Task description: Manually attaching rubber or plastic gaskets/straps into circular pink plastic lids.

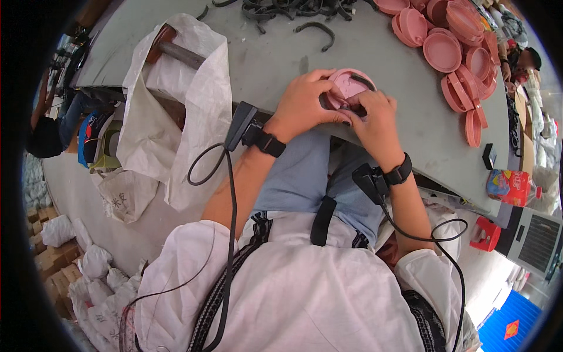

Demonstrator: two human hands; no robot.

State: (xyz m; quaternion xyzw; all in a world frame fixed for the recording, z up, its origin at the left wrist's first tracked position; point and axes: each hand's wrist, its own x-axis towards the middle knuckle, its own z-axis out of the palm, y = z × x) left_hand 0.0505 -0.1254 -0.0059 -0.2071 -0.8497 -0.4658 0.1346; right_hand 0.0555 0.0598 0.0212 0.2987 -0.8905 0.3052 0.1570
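At the near edge of the grey table, my two hands hold a pink round plastic shell [354,87] between them. My left hand [302,101] grips its left side, with the thumb across the near rim. From the right, my right hand [376,120] closes its fingers and thumb on the near right part. A dark curved strip [363,81] shows against the pink inside. Fingers hide the near part of the shell, so where the strip's other end sits cannot be made out. Loose black curved strips [316,29] lie farther back on the table.
A pile of pink round shells [443,53] covers the table's right side. At left, a hammer [182,54] lies on a white woven sack [220,76] hanging over the edge. A red packet [509,186] sits at the right corner. Cables [230,193] hang from both wrists.
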